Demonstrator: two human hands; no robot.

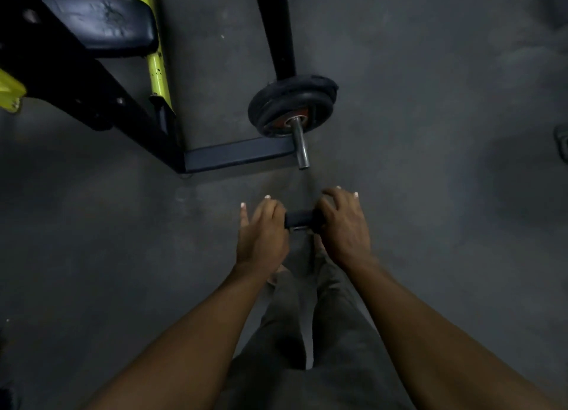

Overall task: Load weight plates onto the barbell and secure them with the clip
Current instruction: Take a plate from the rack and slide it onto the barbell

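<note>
A steel barbell sleeve (299, 143) points toward me, with black weight plates (292, 102) stacked on it; the front plate has a red-orange centre. Its bare end sticks out past the plates. Below it, at mid-frame, my left hand (261, 234) and my right hand (344, 225) hold a small black clip (299, 219) between them, one at each end. Some fingers of both hands are lifted off it. The clip is a short way in front of the sleeve's end, not touching it.
A bench (101, 22) with a dark blue pad and a black and yellow-green frame stands at the upper left. Its base bar (236, 157) lies on the floor just left of the sleeve. Grey floor (430, 133) spreads to the right. My legs are below the hands.
</note>
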